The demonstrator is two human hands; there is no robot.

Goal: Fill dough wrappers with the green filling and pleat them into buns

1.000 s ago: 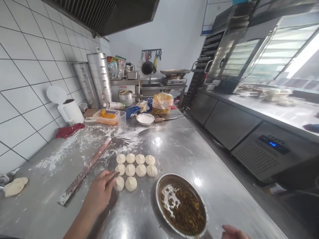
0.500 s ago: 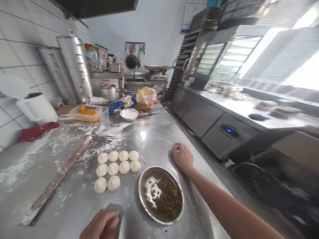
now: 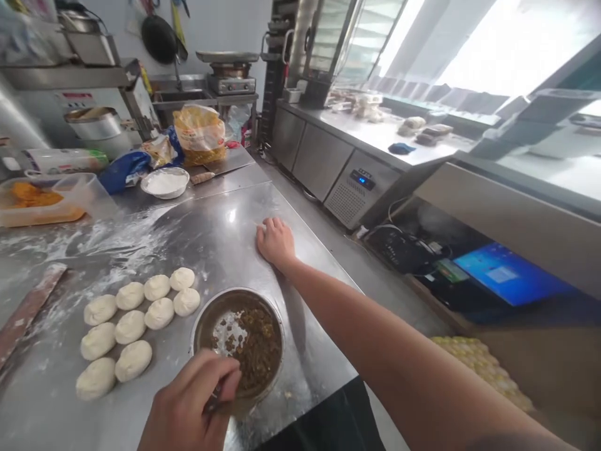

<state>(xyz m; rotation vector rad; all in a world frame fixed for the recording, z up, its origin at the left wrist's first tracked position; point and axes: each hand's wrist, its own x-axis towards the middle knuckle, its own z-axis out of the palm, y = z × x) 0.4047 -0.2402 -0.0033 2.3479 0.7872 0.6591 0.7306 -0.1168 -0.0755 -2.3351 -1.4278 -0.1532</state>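
My left hand (image 3: 190, 401) is over the near-left rim of a round metal bowl (image 3: 280, 319). Its fingers are curled in a pinch, and a dark, blurred bit shows by them that I cannot make out. Inside the bowl lies a dark brown crumbly filling (image 3: 258, 351) with a white patch on its left. Farther out, my right hand (image 3: 276, 241) rests closed on the steel table beyond the bowl; a small pale bit shows at its fingertips. Several round, pale dough buns (image 3: 130, 327) sit in rows left of the bowl.
A floured rolling pin (image 3: 28, 307) lies at the left. Toward the back stand a bowl of white powder (image 3: 165, 183), a plastic tub of orange food (image 3: 42, 203) and a yellow bag (image 3: 200, 134). The table's right edge borders an aisle with a steel counter (image 3: 323, 150).
The view has swung right and closer to the table. My left hand has moved from beside the buns to the bowl's rim. My right hand stays closed on the tabletop.
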